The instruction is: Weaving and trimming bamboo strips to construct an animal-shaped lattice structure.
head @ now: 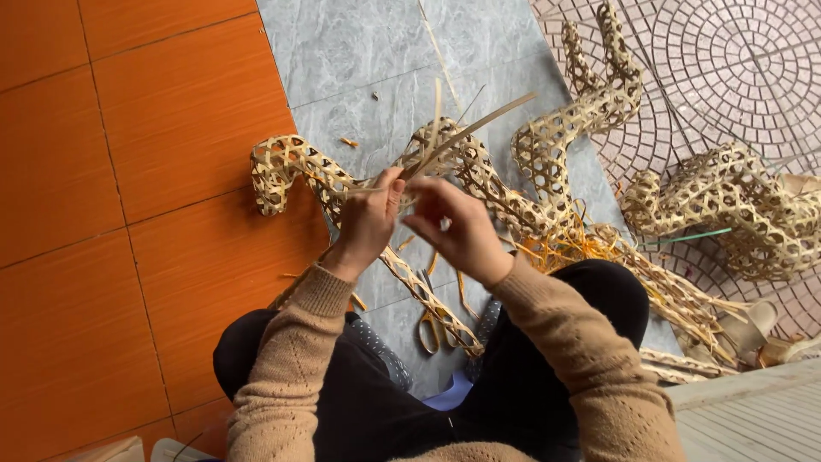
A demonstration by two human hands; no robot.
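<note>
My left hand (369,221) pinches thin bamboo strips (466,128) that slant up to the right. Beside it, my right hand (457,227) has its fingers curled on the same strips where they meet the weave. Beneath both hands lies an open-weave bamboo lattice piece (295,167), curved like an animal shape, stretching across the grey tiles. Both arms wear tan knitted sleeves, and my knees in black trousers frame the lower part of the view.
A second woven lattice figure (590,103) rises at the upper right and a third (735,201) lies on the round-patterned paving. Scissors (430,329) lie between my knees. Loose strips (684,299) pile at the right. Orange tiles (128,214) cover the left.
</note>
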